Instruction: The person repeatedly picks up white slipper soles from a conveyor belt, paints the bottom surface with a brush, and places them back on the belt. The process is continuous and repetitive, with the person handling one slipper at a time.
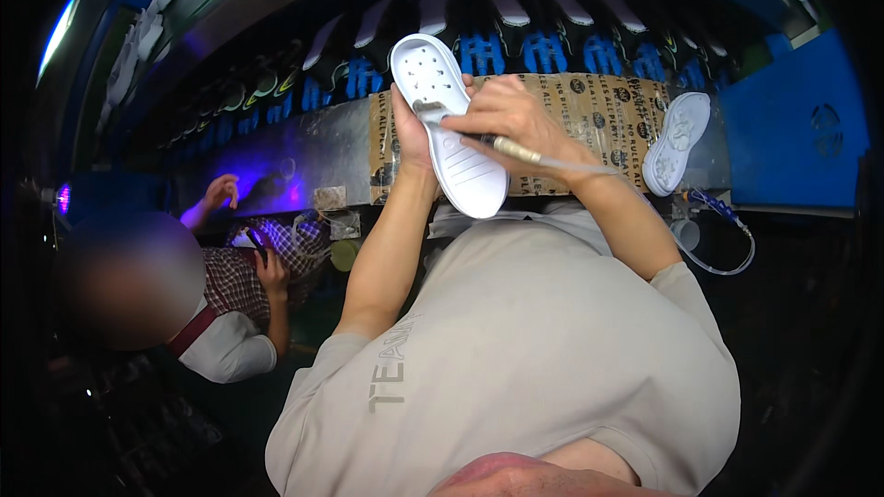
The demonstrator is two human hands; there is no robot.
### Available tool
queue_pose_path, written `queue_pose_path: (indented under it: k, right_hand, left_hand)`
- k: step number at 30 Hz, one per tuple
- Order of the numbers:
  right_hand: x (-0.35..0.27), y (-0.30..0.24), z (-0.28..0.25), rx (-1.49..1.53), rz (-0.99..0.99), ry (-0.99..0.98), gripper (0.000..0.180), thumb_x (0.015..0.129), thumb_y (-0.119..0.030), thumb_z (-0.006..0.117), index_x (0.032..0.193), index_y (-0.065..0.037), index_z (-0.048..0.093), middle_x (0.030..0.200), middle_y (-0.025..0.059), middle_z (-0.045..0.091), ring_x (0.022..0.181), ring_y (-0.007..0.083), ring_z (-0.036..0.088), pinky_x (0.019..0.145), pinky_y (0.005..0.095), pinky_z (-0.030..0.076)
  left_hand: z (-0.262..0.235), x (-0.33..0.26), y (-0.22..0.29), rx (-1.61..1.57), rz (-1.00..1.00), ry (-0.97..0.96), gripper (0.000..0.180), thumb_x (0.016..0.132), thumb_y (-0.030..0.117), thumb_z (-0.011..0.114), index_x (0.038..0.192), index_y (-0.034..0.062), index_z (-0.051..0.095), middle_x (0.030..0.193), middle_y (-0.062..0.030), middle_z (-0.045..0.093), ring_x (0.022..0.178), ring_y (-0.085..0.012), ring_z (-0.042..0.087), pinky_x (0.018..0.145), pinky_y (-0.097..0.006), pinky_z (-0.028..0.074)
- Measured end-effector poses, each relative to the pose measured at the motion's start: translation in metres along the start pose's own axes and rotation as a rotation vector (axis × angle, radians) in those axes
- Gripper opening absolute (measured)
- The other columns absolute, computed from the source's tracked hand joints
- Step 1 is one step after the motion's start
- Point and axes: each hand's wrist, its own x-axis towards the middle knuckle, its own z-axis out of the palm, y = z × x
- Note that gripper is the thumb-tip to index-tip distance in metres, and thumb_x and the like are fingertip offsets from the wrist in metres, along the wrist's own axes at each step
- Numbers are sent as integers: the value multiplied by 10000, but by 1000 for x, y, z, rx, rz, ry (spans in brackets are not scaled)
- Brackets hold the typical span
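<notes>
Beyond the fingers runs a long conveyor rack (276,152) with a steel front, curving across the room — rows of dark shoe moulds with blue markings (543,53) sit on it, pale soles (505,2) standing above them. A band of brown printed tape (599,101) covers the steel just behind the knuckles. Well out to the left of the hands, a co-worker in a checked shirt (244,281) reaches one hand (221,191) toward the rack under violet light.

Nearer in, the white perforated shoe sole (448,124) is held up in front of the chest, toe end up, between the two hands. The left hand (410,133) grips it from behind along its left edge, fingers wrapped round out of sight, thumb pressed on the front. The right hand (506,115) has its fingers bunched together, pinching a slim pen-like tool (502,145) whose metal tip touches the sole just beside the left thumb. A thin clear hose (727,230) trails from the tool past the right wrist. To the right of the right hand, a second white sole (677,143) hangs against the rack.
</notes>
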Motion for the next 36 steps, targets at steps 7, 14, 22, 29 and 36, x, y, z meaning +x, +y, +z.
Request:
queue_pose_path:
  k: [7,14,22,29,36]
  right_hand:
    - [7,-16,-3,-83,-39,19,258,835,-167,834,1090,-142,809,869,12,719,876,191,643,861,378,438]
    - [3,-26,-15,150,44,-123,296,827,-152,840,1121,-155,807,870,18,727,871,205,639,859,366,445]
    - [-1,-28,-21,215,-25,-210,268,891,-236,800,1143,-145,808,850,13,714,810,188,615,848,367,438]
    - [-10,-23,-25,277,-38,-263,274,839,-173,840,1107,-129,805,836,26,681,800,204,596,823,358,446]
    - [-14,-25,-37,180,42,-231,290,859,-183,814,1147,-153,794,771,3,632,798,215,586,867,373,465]
  left_hand:
    - [23,10,28,-16,44,-8,798,1018,730,256,1311,43,540,1123,-152,614,945,-271,626,843,-435,569]
    - [19,27,56,-18,64,-143,836,1004,755,257,1312,42,566,1118,-153,637,943,-269,641,854,-449,573]
    - [53,34,73,210,-35,-286,806,1030,697,248,1404,44,537,1128,-209,648,910,-268,658,852,-433,574]
    - [75,43,64,726,-212,-204,774,1086,601,165,1415,16,549,1061,-236,719,856,-296,772,708,-388,668]
    - [80,64,56,1533,-403,-64,760,1063,656,398,1427,29,626,1385,-251,632,1269,-312,617,1059,-401,473]
